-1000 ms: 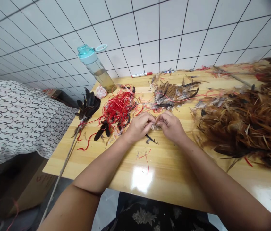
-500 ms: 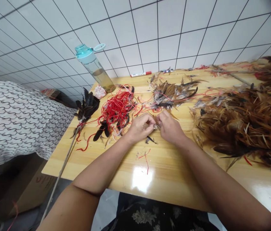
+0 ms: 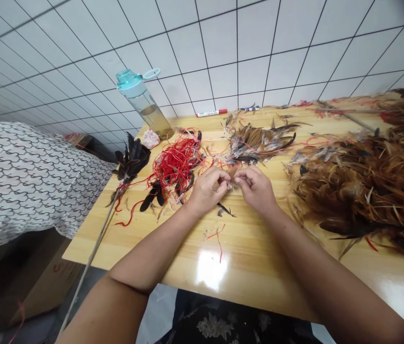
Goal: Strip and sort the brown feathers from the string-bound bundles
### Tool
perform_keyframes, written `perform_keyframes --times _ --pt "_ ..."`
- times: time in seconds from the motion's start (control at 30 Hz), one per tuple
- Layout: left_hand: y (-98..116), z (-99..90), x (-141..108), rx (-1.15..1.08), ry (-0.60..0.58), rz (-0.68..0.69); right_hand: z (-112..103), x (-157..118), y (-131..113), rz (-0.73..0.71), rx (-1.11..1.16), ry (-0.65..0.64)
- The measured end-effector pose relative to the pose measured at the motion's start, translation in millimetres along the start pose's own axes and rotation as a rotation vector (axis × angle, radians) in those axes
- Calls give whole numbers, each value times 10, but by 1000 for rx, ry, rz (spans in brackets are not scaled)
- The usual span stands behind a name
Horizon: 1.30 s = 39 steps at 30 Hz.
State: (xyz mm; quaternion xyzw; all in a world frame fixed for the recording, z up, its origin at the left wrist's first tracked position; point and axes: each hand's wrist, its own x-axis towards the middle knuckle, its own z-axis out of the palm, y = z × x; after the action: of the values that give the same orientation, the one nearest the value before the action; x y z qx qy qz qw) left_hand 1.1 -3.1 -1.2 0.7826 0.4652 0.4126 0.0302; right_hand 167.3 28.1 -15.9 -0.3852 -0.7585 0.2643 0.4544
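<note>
Near the middle of the wooden table (image 3: 259, 248), my left hand (image 3: 209, 188) and my right hand (image 3: 255, 187) face each other with their fingertips close together. Both hands are closed in a pinch on a small tuft of brown feathers (image 3: 232, 177) between them; its lower end looks pale and fluffy. Just below lies a thin dark feather (image 3: 226, 209). Behind my hands is a loose bunch of brown and black feathers (image 3: 255, 141). A tangle of red string (image 3: 175, 160) lies to the left of my left hand.
A water bottle (image 3: 151, 114) stands at the back left. A black-feathered stick (image 3: 92, 253) leans over the left edge, beside a person in patterned cloth (image 3: 33, 181). A big brown feather heap (image 3: 370, 186) covers the right side. A red marker (image 3: 212, 113) lies by the wall.
My right hand has turned and its fingers have drawn slightly back from my left, so more of the tuft shows between them. The view has shifted slightly.
</note>
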Motion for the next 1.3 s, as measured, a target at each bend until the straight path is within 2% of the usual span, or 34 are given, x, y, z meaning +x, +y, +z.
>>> perform_keyframes --times 0.1,0.17,0.23,0.37,0.43,0.9,1.13,1.3 --pt "-11 -19 7 17 -21 74 -43 32 14 76 11 138" --pt "-8 -28 10 22 -49 111 -67 36 10 91 -5 179" --pt "0 -33 10 20 -70 130 -68 20 -2 58 -18 146" --pt "14 -34 -2 15 -67 138 -16 -37 -24 -29 -38 -28" --pt "13 -35 -9 21 -69 147 5 -55 -29 -35 -66 -76" --pt "-2 -51 1 64 -108 216 -28 -56 -72 7 -177 -168" --pt "0 -54 -4 16 -123 168 -56 -49 -87 0 -235 -266" --pt "-32 -26 -26 -26 -121 114 -43 -47 -27 19 -185 -297"
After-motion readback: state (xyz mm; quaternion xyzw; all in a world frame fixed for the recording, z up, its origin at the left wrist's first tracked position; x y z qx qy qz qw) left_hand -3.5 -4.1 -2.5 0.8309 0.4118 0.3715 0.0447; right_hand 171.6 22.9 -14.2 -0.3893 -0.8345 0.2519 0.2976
